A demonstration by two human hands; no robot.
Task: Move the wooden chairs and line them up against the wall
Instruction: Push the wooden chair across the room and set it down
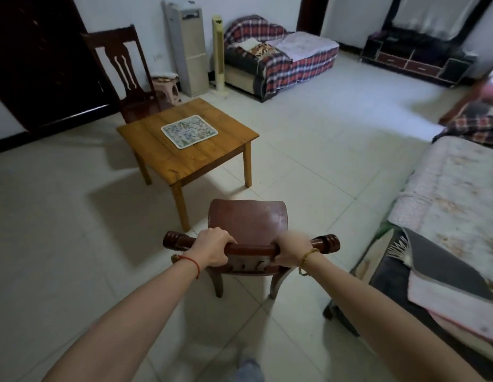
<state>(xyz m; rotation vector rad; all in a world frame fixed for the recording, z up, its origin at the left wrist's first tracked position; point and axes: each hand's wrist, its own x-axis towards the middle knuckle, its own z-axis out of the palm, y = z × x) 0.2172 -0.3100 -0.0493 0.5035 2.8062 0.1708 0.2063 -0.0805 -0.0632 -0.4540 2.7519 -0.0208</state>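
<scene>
A dark reddish wooden chair [248, 219] stands on the tiled floor right in front of me, seen from behind and above. My left hand [212, 248] and my right hand [291, 250] both grip its top back rail, one near each end. A second wooden chair [124, 75] with a carved back stands at the far side of the small table, close to the white wall [146, 20].
A low wooden table [226, 146] with a patterned mat [189, 131] stands between the two chairs. A covered sofa [446, 205] runs along the right. A plaid-covered couch [281, 56], tower fan [219, 53], water dispenser [189, 48] and pink stool [166, 88] line the far wall.
</scene>
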